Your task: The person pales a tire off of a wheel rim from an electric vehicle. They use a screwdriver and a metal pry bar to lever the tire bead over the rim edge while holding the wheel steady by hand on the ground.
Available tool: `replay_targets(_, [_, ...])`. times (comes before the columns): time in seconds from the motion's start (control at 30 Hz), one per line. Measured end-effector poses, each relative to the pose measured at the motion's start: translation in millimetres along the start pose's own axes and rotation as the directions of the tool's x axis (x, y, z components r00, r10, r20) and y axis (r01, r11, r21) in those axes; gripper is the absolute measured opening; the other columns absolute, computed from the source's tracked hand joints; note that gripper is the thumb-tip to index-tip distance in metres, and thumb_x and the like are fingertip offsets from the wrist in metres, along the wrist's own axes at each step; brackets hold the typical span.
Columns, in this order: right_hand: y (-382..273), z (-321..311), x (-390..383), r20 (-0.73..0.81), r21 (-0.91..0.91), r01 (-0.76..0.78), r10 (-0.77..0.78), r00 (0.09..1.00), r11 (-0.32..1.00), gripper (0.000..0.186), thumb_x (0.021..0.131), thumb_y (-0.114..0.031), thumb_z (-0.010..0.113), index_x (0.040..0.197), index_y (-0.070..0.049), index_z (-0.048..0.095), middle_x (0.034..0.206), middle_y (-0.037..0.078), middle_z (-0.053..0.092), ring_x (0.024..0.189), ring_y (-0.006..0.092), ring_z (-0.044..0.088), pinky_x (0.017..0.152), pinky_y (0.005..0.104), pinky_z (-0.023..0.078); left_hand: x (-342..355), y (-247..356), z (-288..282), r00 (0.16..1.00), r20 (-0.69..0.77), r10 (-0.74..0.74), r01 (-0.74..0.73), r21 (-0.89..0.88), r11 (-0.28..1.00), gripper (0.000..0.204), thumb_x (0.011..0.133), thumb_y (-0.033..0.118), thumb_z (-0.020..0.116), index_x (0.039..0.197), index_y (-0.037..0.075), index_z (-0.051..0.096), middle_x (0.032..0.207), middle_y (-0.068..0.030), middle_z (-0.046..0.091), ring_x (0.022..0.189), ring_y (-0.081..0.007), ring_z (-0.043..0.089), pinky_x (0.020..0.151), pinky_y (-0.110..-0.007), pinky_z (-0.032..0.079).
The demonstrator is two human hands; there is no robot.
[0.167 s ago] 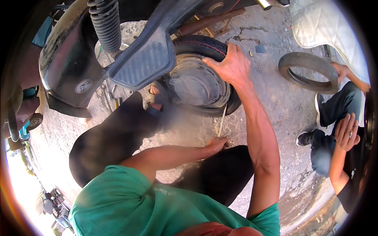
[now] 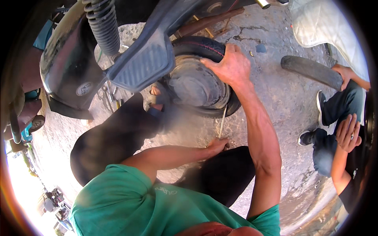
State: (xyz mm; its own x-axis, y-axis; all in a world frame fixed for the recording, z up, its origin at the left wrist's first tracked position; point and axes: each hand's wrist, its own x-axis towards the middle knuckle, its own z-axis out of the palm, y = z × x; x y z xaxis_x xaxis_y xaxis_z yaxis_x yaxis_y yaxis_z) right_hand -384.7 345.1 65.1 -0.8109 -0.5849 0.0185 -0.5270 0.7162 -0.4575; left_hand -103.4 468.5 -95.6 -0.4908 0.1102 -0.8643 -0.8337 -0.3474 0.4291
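A scooter wheel lies flat on the ground in front of me, its dusty rim [image 2: 195, 88] inside a black tyre [image 2: 199, 42] with a thin red line. My right hand [image 2: 232, 65] grips the tyre's far right part, fingers over the tread and thumb toward the rim. Between my knees, my left hand [image 2: 217, 146] is closed around the near end of a slim metal tyre lever [image 2: 223, 124]. The lever's far end meets the wheel's near right edge, where its tip is hidden. A scooter footrest [image 2: 141, 65] covers the wheel's left side.
Above and left are the scooter's coil shock absorber [image 2: 103, 29] and dark body panel [image 2: 67, 74]. Several tools [image 2: 110, 94] lie beneath it. At right, another person's hand [image 2: 342, 74] holds a worn tyre [image 2: 311, 70]; a second hand [image 2: 348, 133] shows lower down.
The worn tyre at right has turned from showing its ring opening to nearly edge-on. Both my hands keep their holds, almost unmoved.
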Motion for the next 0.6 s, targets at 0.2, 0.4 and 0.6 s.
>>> replay_targets(0.2, [4,-3,-2,0.026,0.025,-0.034,0.033,0.999,0.999,0.082,0.070,-0.062,0.082,0.113,0.004,0.062,0.111,0.024,0.067,0.105,0.0432,0.067,0.088,0.0524,0.055,-14,24,-23,0.983,0.178,-0.039,-0.002,0.225,0.974,0.054,0.092,0.058,0.062,0.087,0.005,0.073,0.073,-0.0065,0.063,0.065,-0.0166,0.059,0.061,-0.034,0.049])
replay_targets(0.4, [0,-5,-3,-0.012,0.056,-0.004,0.005,1.000,0.998,0.080,0.070,-0.062,0.082,0.111,0.004,0.062,0.112,0.024,0.066,0.105,0.0433,0.067,0.088,0.0527,0.055,8,64,-123,0.881,0.324,-0.345,-0.011,0.742,0.671,0.056,0.097,0.056,0.060,0.119,0.005,0.067,0.104,-0.0099,0.067,0.091,-0.0184,0.062,0.079,-0.036,0.052])
replay_targets(0.6, [3,2,0,-0.026,0.050,-0.002,0.003,1.000,0.999,0.080,0.069,-0.062,0.083,0.112,0.003,0.062,0.112,0.023,0.066,0.106,0.0430,0.066,0.088,0.0526,0.055,-87,186,-178,0.977,0.188,-0.100,-0.167,0.969,0.184,0.060,0.094,0.059,0.065,0.109,0.002,0.068,0.088,-0.0105,0.067,0.079,-0.0201,0.066,0.069,-0.038,0.055])
